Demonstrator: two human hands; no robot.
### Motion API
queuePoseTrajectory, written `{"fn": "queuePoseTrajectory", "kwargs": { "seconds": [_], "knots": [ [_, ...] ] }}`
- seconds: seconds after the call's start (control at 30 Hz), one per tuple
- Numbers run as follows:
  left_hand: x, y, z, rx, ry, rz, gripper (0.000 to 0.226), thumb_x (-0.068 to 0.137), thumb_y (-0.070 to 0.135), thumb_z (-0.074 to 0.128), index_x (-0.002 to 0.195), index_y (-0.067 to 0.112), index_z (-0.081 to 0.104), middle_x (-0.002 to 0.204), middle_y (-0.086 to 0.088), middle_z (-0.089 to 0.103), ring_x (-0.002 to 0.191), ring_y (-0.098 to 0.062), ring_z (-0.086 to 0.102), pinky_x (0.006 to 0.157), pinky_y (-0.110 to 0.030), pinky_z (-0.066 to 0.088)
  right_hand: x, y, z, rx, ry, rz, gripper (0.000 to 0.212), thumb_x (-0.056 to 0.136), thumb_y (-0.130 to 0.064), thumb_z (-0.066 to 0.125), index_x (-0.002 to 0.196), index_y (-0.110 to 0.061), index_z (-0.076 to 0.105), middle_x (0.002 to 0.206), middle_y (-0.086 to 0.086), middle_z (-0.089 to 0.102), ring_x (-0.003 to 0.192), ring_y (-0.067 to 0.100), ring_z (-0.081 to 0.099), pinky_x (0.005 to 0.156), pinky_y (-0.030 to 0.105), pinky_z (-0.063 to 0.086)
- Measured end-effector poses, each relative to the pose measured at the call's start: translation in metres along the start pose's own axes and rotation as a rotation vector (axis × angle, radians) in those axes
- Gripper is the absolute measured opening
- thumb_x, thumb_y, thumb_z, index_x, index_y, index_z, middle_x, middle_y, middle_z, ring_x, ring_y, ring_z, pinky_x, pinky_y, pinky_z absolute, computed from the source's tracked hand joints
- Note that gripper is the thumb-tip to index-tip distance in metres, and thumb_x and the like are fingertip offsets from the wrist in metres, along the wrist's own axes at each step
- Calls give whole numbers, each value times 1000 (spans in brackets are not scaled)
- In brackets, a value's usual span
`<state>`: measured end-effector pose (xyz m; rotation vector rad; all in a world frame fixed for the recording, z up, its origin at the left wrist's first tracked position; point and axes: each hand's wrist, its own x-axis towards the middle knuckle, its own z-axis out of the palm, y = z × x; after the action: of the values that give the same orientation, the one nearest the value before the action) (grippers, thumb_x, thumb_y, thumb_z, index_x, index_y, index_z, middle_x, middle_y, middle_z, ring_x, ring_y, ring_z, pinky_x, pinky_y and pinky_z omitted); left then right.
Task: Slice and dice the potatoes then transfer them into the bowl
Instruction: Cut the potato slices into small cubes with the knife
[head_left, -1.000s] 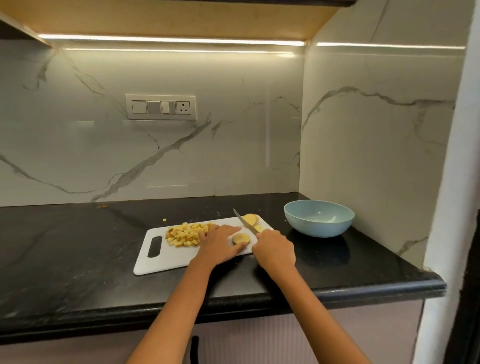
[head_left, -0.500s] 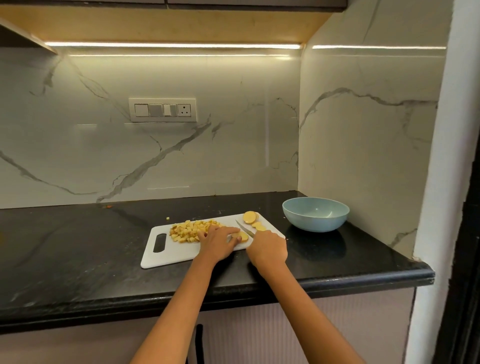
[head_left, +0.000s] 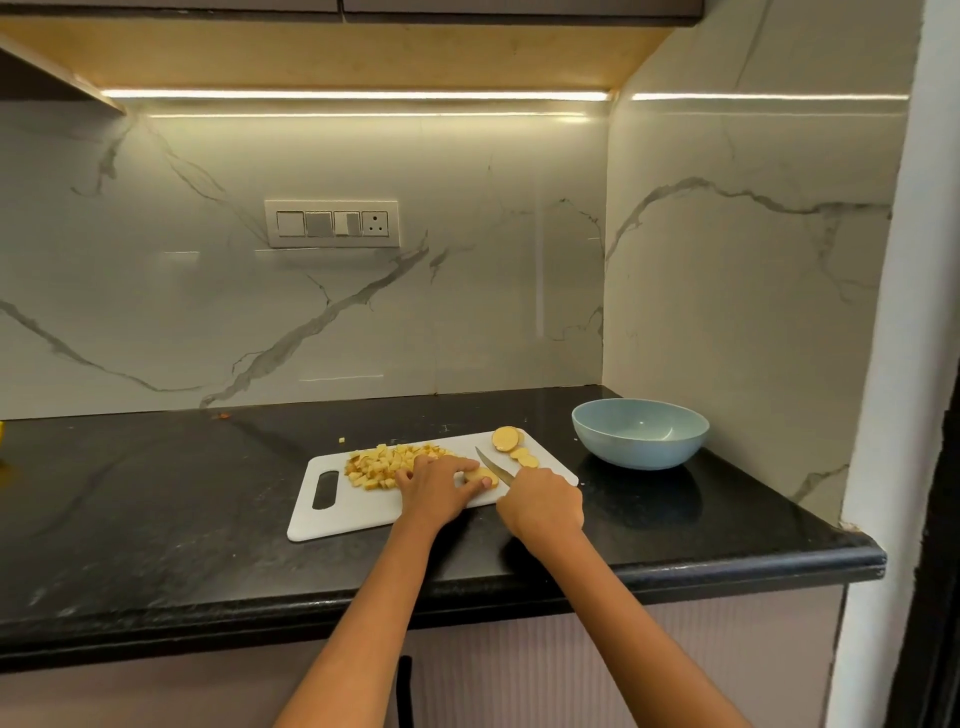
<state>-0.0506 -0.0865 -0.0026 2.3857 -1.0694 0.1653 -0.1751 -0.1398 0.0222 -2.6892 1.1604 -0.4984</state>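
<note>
Head view: left hand (head_left: 434, 486) pinches a potato slice (head_left: 480, 475) on the board (head_left: 363, 512) — fingers curled round it. Right hand (head_left: 543, 506) grips the knife (head_left: 493, 470), blade beside the slice. Dice (head_left: 387, 464) piled left; more slices (head_left: 511, 444) behind — bowl (head_left: 640, 434) right of board.

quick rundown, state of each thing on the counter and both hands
bowl: upright, empty, right of the board
cutting board: flat on the counter
diced potato: piled on the board
potato slices: uncut, at the board's far right corner
potato slice: pinned by the left hand
knife: blade on the board, gripped by the right hand
</note>
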Motion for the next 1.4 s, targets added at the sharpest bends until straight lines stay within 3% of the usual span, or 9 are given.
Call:
{"fn": "queuePoseTrajectory", "kwargs": {
  "seconds": [0.57,0.73,0.97,1.07,1.2,1.4],
  "knots": [
    [6,2,2,11,17,-26,44,84,55,54,122,33,59,134,4,52,131,-21,30,99,-42,20,-5,-4,-1,-18,-12,-11,25,97,-24,42,111,-11,58,110,6,63,99,18,60,73,23,40],
    [7,2,0,36,9,-41,42,85,55,52,121,34,59,135,3,52,130,-22,31,98,-41,22,0,-19,-2,-95,-53,-67,26,98,-17,41,120,-11,55,118,7,60,107,19,57,85,25,42],
    [8,-2,4,-2,34,-32,42,83,57,54,118,35,62,132,5,54,128,-21,32,95,-42,21,-23,0,-2,-202,-38,-136,28,98,-18,42,121,-10,55,117,7,59,104,21,58,79,26,43],
    [4,0,4,6,27,-22,45,85,56,52,123,33,59,134,4,52,130,-21,30,98,-44,19,-19,1,-4,-181,-38,-116,27,97,-20,44,119,-10,56,113,7,61,101,19,60,72,24,41],
    [-1,0,2,3,36,-46,48,88,51,51,131,30,51,139,2,47,133,-22,25,103,-43,17,-20,3,-3,-141,-25,-102,27,97,-22,44,117,-10,57,111,7,61,98,19,60,75,25,45],
    [-1,1,0,-50,81,-70,33,87,45,57,116,31,63,132,7,54,130,-21,31,101,-43,19,-20,6,-6,-43,-19,-74,29,97,-25,43,120,-11,54,114,7,59,101,19,59,77,25,44]
  ]
}}
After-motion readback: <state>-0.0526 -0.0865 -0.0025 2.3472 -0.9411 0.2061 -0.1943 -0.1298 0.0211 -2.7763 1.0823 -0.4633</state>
